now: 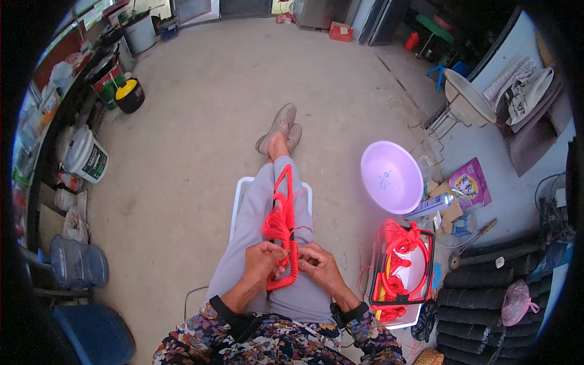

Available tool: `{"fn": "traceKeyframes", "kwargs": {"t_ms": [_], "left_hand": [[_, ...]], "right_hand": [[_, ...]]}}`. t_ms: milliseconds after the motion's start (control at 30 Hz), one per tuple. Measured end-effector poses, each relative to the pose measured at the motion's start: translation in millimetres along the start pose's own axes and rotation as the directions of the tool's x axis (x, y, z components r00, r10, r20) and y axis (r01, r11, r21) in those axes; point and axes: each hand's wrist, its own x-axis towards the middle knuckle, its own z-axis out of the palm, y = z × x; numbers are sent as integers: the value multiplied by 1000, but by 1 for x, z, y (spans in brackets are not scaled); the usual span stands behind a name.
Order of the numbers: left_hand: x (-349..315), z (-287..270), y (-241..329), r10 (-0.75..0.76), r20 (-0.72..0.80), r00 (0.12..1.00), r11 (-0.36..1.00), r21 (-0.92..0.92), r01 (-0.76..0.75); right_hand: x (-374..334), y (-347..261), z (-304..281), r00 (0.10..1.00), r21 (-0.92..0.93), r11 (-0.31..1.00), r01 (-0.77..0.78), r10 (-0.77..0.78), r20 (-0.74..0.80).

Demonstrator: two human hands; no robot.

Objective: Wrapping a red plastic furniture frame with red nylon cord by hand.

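Note:
On my lap lies a long narrow frame (289, 228) wound closely with red cord along its sides, with a short dark part on its right side. A loose bundle of red cord (277, 222) rests inside and over its left side. My left hand (263, 260) is closed, thumb and fingertips pinched on red cord at the frame's near half. At the frame's right edge, my right hand (319, 266) has its fingers bent and closed on the cord-wound side. Thin loose strands stick out to the right. The fingertips partly hide the cord between them.
By my right side a white bin (410, 319) carries black frames (431, 267) and red cord bundles (399, 237). Beyond it are a purple basin (392, 176) and a spray can (429, 205). Buckets (88, 155) and a water jug (78, 261) stand at left.

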Motion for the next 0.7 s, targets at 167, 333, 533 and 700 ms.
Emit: {"fn": "traceKeyframes", "kwargs": {"t_ms": [167, 333, 533, 700], "left_hand": [[0, 3, 1, -45, 48, 998, 981, 192, 35], [-2, -2, 2, -68, 58, 996, 988, 145, 59], [-3, 6, 1, -8, 128, 992, 998, 68, -1], [-6, 12, 8, -118, 257, 959, 984, -104, 148]], "right_hand": [[-1, 4, 1, 992, -166, 979, 121, -123, -2], [3, -10, 2, 977, -432, 876, 213, -184, 108], [-2, -4, -26, 988, -419, 900, 121, -150, -37], [3, -9, -58, 931, -115, 993, -16, -28, -364]]}}
